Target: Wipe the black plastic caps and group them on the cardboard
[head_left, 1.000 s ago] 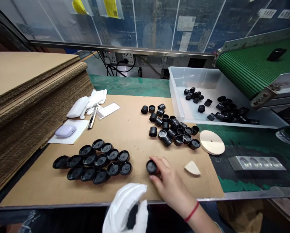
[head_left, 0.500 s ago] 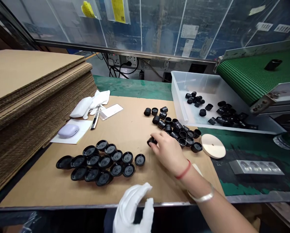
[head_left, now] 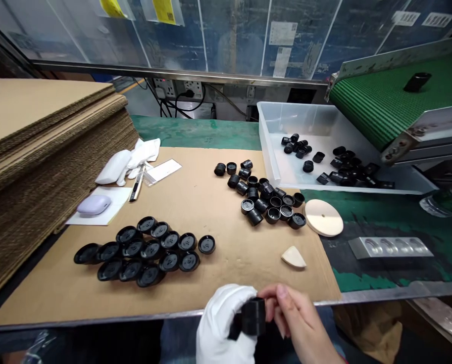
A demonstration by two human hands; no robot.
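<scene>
At the table's front edge, my left hand (head_left: pixel 220 326) wears a white glove. Its fingers wrap round a black cylindrical cap (head_left: pixel 253 317). Bare and loosely curled, my right hand (head_left: pixel 292 311) is just right of the cap, its fingertips close to or touching the rim. No object shows between those fingers. Farther back lies a loose pile of black caps (head_left: pixel 265 189), some upright and some on their sides. A grouped set of black caps (head_left: pixel 151 248) stands at the left with round faces up.
A clear plastic bin (head_left: pixel 269 151) with more caps stands back right, under a green conveyor (head_left: pixel 377 96) carrying one dark piece. Nearby are a pale disc (head_left: pixel 324 218), a wedge-shaped pale piece (head_left: pixel 294 257) and a metal block (head_left: pixel 390 247). Cardboard sheets (head_left: pixel 55 151) are stacked left.
My right hand has come from the cap pile down to my left hand. The cap it held is now in my gloved left hand, which has closed round it. The view has shifted slightly.
</scene>
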